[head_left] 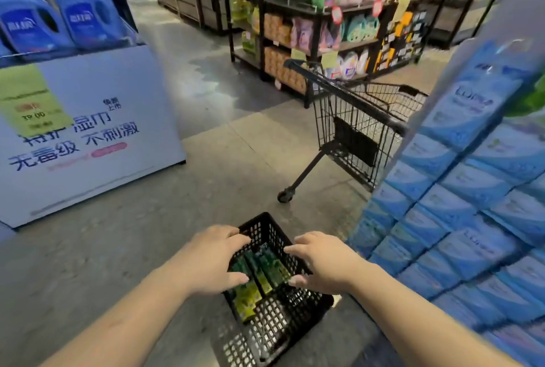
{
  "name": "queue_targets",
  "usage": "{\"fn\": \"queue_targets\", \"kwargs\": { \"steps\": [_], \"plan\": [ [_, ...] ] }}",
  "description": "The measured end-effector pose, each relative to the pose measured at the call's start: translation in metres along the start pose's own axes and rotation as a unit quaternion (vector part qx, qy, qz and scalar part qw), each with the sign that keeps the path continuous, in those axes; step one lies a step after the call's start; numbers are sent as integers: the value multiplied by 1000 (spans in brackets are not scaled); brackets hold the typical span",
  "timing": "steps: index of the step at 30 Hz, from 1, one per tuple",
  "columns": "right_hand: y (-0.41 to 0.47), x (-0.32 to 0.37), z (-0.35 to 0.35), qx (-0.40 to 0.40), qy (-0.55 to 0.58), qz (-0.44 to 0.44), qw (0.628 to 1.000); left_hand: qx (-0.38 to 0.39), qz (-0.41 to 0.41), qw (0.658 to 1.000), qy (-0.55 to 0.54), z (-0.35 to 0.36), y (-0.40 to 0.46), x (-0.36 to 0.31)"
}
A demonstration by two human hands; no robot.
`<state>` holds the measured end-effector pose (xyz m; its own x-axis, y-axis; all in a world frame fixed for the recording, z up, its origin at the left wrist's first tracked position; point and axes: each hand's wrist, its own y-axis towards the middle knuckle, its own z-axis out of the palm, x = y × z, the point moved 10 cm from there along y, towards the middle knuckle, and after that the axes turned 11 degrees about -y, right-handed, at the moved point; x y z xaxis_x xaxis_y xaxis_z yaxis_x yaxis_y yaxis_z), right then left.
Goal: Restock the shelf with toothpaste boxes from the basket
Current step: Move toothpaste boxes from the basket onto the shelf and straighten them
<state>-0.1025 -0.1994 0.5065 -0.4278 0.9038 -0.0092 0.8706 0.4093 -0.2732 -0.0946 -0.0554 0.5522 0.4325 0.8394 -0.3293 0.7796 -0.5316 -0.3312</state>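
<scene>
Both hands are held over a black basket [274, 316] on the floor. The left hand [211, 260] is spread on the basket's left rim, and the right hand [320, 262] is spread on the right rim; nothing is seen held in either, though it cannot be told for sure through the blur. Green toothpaste boxes [259, 275] are lain flat inside the basket, between the hands. Blue packs [472, 219] are stacked just to the right. A black cart [354, 124] is parked further off.
</scene>
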Motion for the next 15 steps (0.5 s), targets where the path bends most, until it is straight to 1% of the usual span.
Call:
{"fn": "queue_targets", "kwargs": {
  "steps": [3, 5, 8, 11, 15],
  "plan": [
    [62, -20, 52, 37, 25, 13, 999, 22, -24, 999, -42, 27, 58, 46],
    [99, -28, 90, 66, 38, 19, 997, 34, -39, 997, -51, 48, 90, 74],
    [143, -40, 150, 103, 56, 44, 992, 53, -45, 997, -32, 90, 132, 115],
    [180, -54, 215, 123, 70, 76, 987, 80, -45, 996, -21, 142, 175, 153],
    [224, -69, 322, 158, 97, 125, 975, 112, -15, 994, 8, 213, 236, 190]
  ]
}}
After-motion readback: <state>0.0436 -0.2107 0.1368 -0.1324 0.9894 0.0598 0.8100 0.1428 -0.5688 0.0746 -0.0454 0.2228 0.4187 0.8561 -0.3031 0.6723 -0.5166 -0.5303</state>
